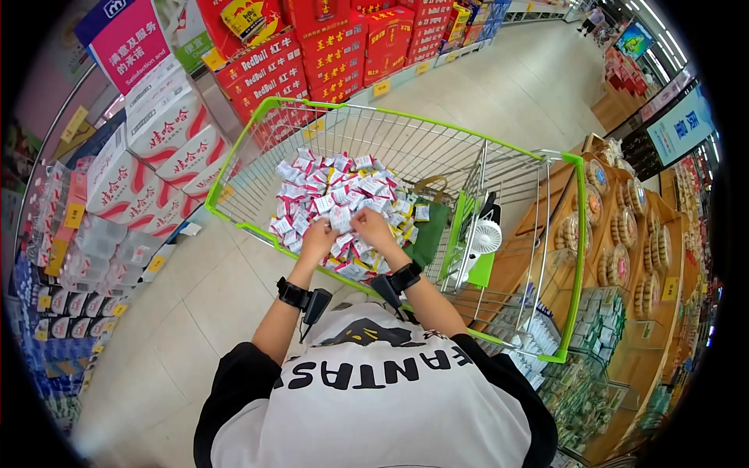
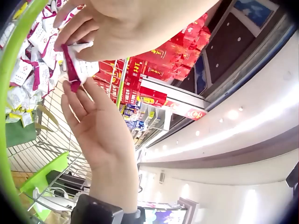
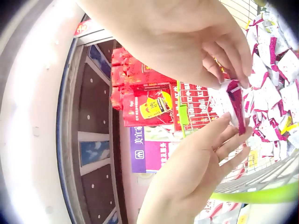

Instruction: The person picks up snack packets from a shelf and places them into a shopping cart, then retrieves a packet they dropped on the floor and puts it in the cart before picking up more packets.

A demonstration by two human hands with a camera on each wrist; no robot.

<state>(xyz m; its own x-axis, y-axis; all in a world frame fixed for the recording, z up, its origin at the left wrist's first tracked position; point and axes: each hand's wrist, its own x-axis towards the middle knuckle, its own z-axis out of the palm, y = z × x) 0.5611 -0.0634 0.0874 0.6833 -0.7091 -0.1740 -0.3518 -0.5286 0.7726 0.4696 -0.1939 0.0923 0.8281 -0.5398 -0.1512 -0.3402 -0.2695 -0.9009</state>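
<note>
On the far left, white cardboard cartons with curved red bands (image 1: 178, 148) are standing in a stack beside the pale tiled floor (image 1: 204, 277). Next, the wire shopping cart with a bright green rim (image 1: 233, 156) is occupying the aisle, and red cardboard drink cartons (image 1: 265, 74) are rising in stacks beyond it.

Inside the cart, a heaped pile of small white packets with magenta or yellow ends (image 1: 365, 186) is spreading across the basket. Over this pile, the bare left hand (image 1: 316, 239) is pinching one small white packet with a magenta end (image 2: 82, 65) between thumb and fingers; a black strapped wrist device (image 1: 293, 295) is sitting on that forearm. The bare right hand (image 1: 373, 229) is gripping the same packet from the other side, so both hands are meeting at it, just above the heap. A second black strapped device (image 1: 399, 279) is encircling the right wrist.

Immediately right of the pile, a dark green bag with a tan handle (image 1: 429, 240) is lying in the basket. Farther right, a white fan with a round grille (image 1: 487, 236) is resting near a bright green plastic panel (image 1: 482, 271). Beyond the cart, a tan wooden display shelf (image 1: 636, 343) is carrying round tubs of biscuit-coloured goods (image 1: 618, 267).
</note>
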